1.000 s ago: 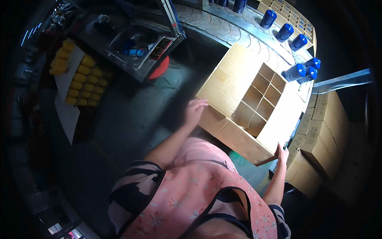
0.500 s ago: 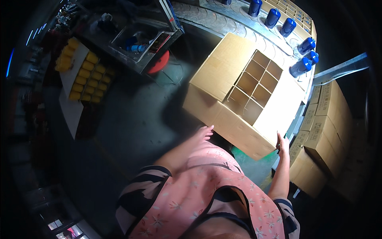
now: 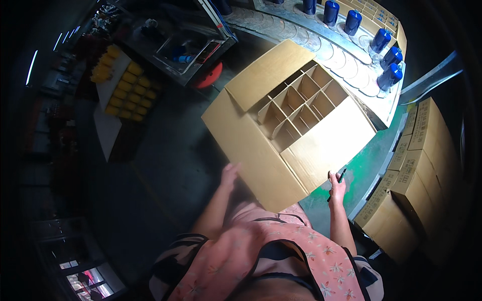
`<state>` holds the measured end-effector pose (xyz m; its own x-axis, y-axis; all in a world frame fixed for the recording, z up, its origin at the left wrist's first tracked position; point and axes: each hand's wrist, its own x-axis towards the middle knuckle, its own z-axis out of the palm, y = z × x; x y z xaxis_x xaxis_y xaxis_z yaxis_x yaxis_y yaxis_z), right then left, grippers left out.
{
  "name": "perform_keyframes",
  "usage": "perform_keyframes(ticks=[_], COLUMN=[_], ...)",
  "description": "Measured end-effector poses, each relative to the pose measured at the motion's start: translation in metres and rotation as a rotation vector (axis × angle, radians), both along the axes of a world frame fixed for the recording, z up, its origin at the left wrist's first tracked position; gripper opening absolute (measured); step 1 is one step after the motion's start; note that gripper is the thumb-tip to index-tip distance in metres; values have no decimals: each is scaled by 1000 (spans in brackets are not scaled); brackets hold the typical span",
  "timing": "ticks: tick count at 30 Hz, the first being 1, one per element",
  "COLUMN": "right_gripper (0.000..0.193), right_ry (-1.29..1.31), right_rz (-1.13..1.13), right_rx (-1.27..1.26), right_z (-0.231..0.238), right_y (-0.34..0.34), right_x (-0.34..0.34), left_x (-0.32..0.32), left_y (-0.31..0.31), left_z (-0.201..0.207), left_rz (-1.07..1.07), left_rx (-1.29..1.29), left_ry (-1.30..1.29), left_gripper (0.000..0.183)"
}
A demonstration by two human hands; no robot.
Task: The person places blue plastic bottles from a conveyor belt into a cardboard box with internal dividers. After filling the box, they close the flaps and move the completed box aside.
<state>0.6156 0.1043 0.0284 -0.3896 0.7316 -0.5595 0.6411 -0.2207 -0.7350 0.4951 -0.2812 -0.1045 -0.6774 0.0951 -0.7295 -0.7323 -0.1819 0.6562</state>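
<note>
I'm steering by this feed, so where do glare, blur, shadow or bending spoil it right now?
Head view: glare washes out much of the right flap of the box; head view: left hand blurred, right hand sharper; head view: floor at left sinks into darkness; head view: cartons at right bow near the black fisheye rim.

Metal conveyor point(image 3: 293, 35), blue canisters point(image 3: 353, 22) standing along it
</note>
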Motion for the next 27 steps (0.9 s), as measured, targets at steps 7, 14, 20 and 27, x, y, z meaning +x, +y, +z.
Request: perform_keyframes(ticks=[7, 14, 20, 27], right_gripper=[31, 36, 41, 39], right_ry=[115, 52, 108, 156], right_rz=[-91, 5, -21, -6], right_rx=[98, -31, -22, -23], right_z=[-4, 4, 6, -2], right_y=[52, -7, -43, -24], right_x=[-43, -68, -71, -67], left_x=[-30, -87, -143, -136], left_y=[-94, -155, -50, 68], left_z=[41, 146, 180, 126], left_rz=[102, 102, -387, -759], left_rx=[-84, -171, -338, -703], left_ry=[218, 437, 637, 413], left_gripper=[14, 3, 28, 33])
